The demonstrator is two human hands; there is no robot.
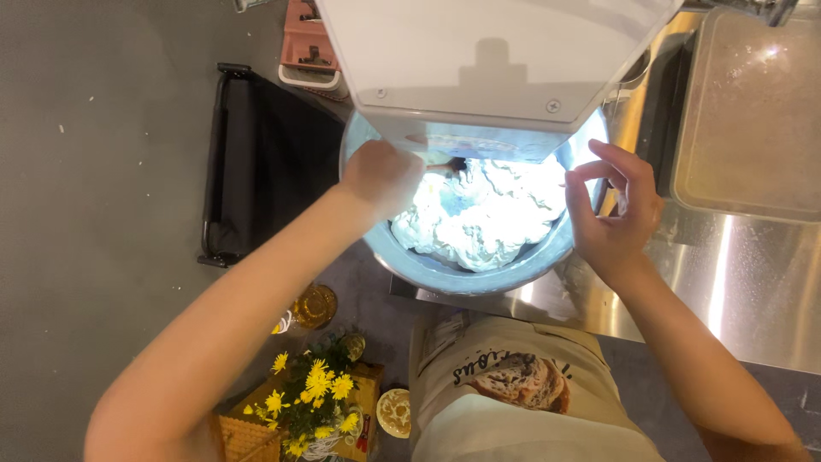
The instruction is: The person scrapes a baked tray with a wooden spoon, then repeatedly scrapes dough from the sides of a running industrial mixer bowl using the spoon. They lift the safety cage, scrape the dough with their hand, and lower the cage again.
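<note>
A large steel mixing bowl (445, 274) sits under the white head of a stand mixer (479, 60) and holds a mound of pale, sticky dough (479, 214). My left hand (380, 175) reaches into the bowl's left side with its fingers closed, apparently on a thin tool with a dark end that pokes into the dough. My right hand (611, 210) rests at the bowl's right rim, fingers curled around the edge. The mixer head hides the back of the bowl.
A steel counter (753, 291) runs to the right with a large rectangular tray (753, 111) on it. A black folded cart (256, 162) stands on the grey floor at left. Yellow flowers (312, 393), a glass bottle (314, 305) and a small plate sit below.
</note>
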